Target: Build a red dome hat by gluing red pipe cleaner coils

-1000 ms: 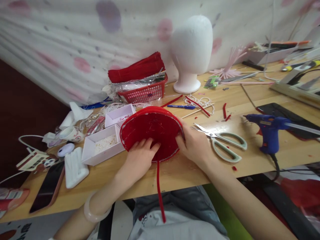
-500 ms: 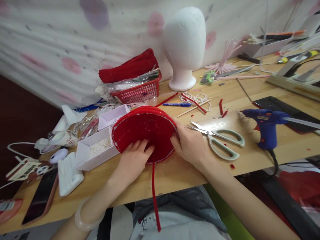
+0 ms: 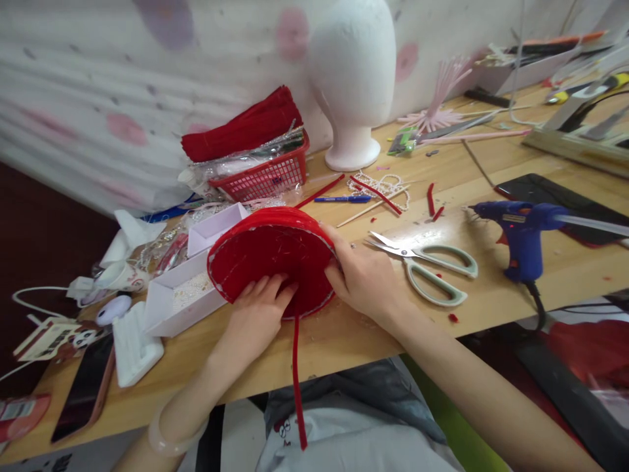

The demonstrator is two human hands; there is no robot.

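A red fuzzy bowl-shaped cap (image 3: 275,249), edged with uneven whitish glue, tilts its hollow side toward me above the table's front edge. My right hand (image 3: 361,275) grips its right rim, thumb inside and the other fingers behind. Reaching over the lower left rim, my left hand (image 3: 260,308) has its bent fingers pressed on the inner wall, with the thumb close to a red chenille stem (image 3: 297,387). That stem hangs from the cap down over my lap. Its upper end inside the cap is hard to make out.
Right of the cap lie open scissors (image 3: 417,255) and a blue glue gun (image 3: 523,229). Behind stand a white foam head (image 3: 356,72) and a red basket (image 3: 265,174) of red stems. White bead boxes (image 3: 167,314) and a phone (image 3: 83,393) are on the left.
The whole view has shifted slightly, so the cap and both hands appear a little further left. Both hands keep nearly the same hold on the cap.
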